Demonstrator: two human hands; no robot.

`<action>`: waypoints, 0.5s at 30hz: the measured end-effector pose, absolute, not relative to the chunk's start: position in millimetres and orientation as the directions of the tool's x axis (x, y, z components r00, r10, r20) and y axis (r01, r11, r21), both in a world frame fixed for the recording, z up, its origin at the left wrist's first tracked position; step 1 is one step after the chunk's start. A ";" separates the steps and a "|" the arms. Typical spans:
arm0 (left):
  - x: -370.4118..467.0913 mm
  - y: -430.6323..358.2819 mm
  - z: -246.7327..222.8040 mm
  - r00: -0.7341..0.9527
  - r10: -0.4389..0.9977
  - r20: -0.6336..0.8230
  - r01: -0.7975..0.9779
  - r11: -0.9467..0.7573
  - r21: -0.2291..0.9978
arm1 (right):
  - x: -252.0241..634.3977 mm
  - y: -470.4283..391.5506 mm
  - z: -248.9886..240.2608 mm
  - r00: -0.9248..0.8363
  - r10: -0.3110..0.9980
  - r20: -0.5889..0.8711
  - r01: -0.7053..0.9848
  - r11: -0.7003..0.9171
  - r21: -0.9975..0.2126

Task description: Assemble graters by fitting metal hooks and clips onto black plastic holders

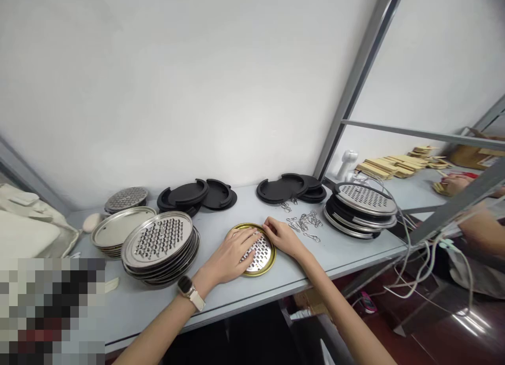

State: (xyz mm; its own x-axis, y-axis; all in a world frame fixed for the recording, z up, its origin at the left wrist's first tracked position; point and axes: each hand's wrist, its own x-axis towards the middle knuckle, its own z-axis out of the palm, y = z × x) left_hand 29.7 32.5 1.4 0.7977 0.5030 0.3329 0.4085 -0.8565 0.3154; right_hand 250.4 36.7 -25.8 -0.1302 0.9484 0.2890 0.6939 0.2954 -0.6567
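Note:
A round metal grater (261,255) with a gold-coloured rim lies flat on the table in front of me. My left hand (231,254) rests palm down over its left part, fingers stretched across the perforated face. At the grater's upper right edge, my right hand (281,235) has its fingers bent and closed on the rim; the fingertips are partly hidden. Loose wire clips (305,221) lie just beyond my right hand. To the left of my left hand stands a stack of round graters (158,240), the top one with raised teeth.
Plain metal discs (126,225) and another grater stack (126,198) stand at the left. Black round holders (185,193) and more black holders (282,189) line the wall. Black-backed graters (365,199) are piled right, near a metal post (357,81) and white cables (422,273). Another person's hand (457,183) shows far right.

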 end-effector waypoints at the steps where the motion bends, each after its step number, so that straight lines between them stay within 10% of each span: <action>1: 29.2 32.4 0.7 0.782 0.520 0.343 0.425 -0.848 0.317 | 250.1 36.3 -25.8 -0.131 0.948 0.289 0.690 0.296 -0.660; 15: 26.9 55.3 -23.5 0.392 0.842 0.371 0.669 -0.538 0.513 | 248.2 35.4 -24.7 -0.134 0.966 0.220 0.681 0.251 -0.688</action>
State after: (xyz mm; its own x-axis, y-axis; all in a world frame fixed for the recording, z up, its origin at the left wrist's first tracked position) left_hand 26.9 55.3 -23.5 0.3921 0.8416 0.3713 0.6692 -0.5379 0.5127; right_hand 248.2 35.4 -24.7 -0.1336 0.9662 0.2203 0.6811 0.2510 -0.6879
